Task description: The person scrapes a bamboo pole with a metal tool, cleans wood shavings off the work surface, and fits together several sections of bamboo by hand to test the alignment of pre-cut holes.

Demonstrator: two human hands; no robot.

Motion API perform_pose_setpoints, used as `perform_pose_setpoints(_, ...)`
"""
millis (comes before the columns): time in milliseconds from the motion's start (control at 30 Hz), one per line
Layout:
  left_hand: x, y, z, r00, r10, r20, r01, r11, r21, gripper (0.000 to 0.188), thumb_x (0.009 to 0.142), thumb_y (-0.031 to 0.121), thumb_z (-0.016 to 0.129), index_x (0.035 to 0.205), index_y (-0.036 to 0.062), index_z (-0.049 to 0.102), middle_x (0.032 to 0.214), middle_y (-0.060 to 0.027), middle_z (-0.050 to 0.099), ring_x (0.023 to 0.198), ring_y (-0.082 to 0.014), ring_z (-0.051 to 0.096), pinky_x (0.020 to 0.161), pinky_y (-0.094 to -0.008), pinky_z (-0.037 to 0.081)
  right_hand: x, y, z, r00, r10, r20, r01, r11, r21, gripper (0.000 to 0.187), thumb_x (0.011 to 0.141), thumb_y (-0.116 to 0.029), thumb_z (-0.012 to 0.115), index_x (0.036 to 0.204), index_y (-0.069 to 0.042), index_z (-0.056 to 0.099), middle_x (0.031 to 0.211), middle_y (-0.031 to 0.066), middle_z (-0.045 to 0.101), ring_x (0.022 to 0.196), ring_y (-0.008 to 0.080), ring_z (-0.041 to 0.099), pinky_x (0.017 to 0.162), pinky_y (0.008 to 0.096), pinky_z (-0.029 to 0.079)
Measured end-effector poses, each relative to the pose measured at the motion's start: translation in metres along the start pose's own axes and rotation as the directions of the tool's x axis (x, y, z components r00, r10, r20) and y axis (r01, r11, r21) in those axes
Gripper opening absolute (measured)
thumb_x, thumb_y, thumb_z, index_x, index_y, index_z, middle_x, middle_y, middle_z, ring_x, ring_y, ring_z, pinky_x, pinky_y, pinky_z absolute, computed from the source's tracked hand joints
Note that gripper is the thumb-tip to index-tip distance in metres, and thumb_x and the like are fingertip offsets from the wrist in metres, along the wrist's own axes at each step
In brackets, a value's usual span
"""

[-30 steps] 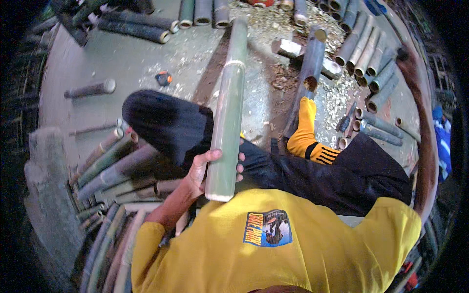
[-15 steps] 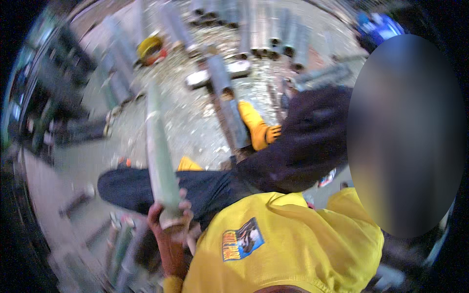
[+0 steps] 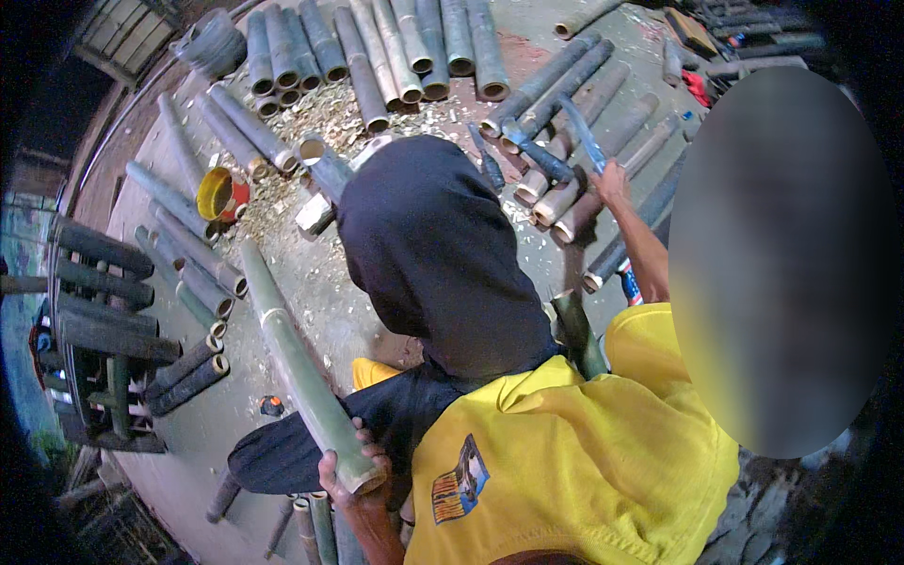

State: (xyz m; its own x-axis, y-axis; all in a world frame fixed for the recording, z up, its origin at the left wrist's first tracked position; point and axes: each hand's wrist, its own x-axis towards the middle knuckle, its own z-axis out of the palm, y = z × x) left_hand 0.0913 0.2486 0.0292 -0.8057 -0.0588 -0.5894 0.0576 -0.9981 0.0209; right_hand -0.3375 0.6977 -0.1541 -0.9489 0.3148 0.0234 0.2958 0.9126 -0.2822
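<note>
My left hand [image 3: 373,454] is closed round the near end of a pale green bamboo tube [image 3: 306,377]. The tube slants up and away to the left, its cut end close to my chest. Stretched out to the right, my right hand [image 3: 614,181] is closed on the near end of a long, narrow, bluish blade-like tool [image 3: 582,132] above several bamboo tubes. A second dark blue tool [image 3: 539,157] lies on those tubes beside it. My raised knee in dark trousers [image 3: 433,245] hides part of the floor between my hands.
Many cut bamboo tubes [image 3: 461,47] lie in rows at the far side, with others at the left and right. A yellow and red bucket [image 3: 221,195] stands left among pale chips [image 3: 273,212]. A dark rack [image 3: 108,330] holds tubes at far left.
My right arm has come into view, reaching right with a bluish tool in that hand. My left hand has lowered slightly with the bamboo tube, and my knee has swung up to the middle.
</note>
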Motion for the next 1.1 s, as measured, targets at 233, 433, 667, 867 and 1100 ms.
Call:
perform_pose_setpoints(233,0.009,0.003,0.003,0.974,0.016,-0.227,0.071,0.926,0.371,0.053,0.069,0.025,0.062,0.110,-0.0066,0.048,0.086,-0.0174,0.059,0.073,-0.0274,0.062,0.062,-0.0377,0.054,0.050,0.118,0.041,0.980,-0.198,-0.023,0.189,0.962,-0.197,0.044,0.071,-0.037,0.069,0.086,0.004,0.061,0.087,0.0245,0.062,0.083,0.0384,0.060,0.070,0.0441,0.048)
perform_pose_setpoints(433,-0.023,-0.012,-0.016,0.951,0.233,-0.203,-0.067,0.796,0.601,0.051,0.063,0.015,0.068,0.106,-0.0034,0.047,0.084,-0.0170,0.060,0.070,-0.0267,0.063,0.063,-0.0389,0.054,0.011,0.117,0.071,0.998,0.019,0.057,-0.010,0.989,-0.148,0.042,0.072,-0.034,0.068,0.088,0.003,0.061,0.087,0.0237,0.061,0.083,0.0374,0.060,0.070,0.0431,0.047)
perform_pose_setpoints(667,-0.023,-0.037,-0.020,0.922,0.357,-0.148,-0.143,0.671,0.728,0.058,0.059,0.016,0.069,0.108,-0.0019,0.045,0.083,-0.0148,0.059,0.070,-0.0258,0.063,0.064,-0.0390,0.054,0.031,0.116,0.057,0.997,0.070,0.024,-0.067,0.992,-0.111,0.039,0.072,-0.030,0.067,0.090,0.003,0.060,0.088,0.0228,0.061,0.083,0.0362,0.060,0.071,0.0418,0.047)
perform_pose_setpoints(867,-0.037,-0.024,-0.031,0.842,0.532,0.092,-0.436,0.570,0.697,0.052,0.060,0.022,0.073,0.098,-0.0053,0.052,0.082,-0.0158,0.062,0.066,-0.0245,0.064,0.061,-0.0364,0.054,0.022,0.092,0.039,1.000,-0.003,-0.013,0.002,0.997,-0.079,0.036,0.073,-0.027,0.066,0.092,0.003,0.059,0.088,0.0220,0.061,0.083,0.0352,0.060,0.072,0.0408,0.047)
perform_pose_setpoints(1100,-0.042,0.033,-0.013,0.622,0.780,0.068,-0.624,0.442,0.645,0.044,0.067,0.018,0.068,0.101,-0.0054,0.052,0.077,-0.0140,0.060,0.065,-0.0240,0.064,0.057,-0.0359,0.054,0.026,0.053,0.021,0.988,-0.117,-0.101,0.120,0.992,0.023,0.034,0.074,-0.024,0.065,0.094,0.002,0.059,0.088,0.0211,0.061,0.083,0.0340,0.060,0.072,0.0396,0.047)
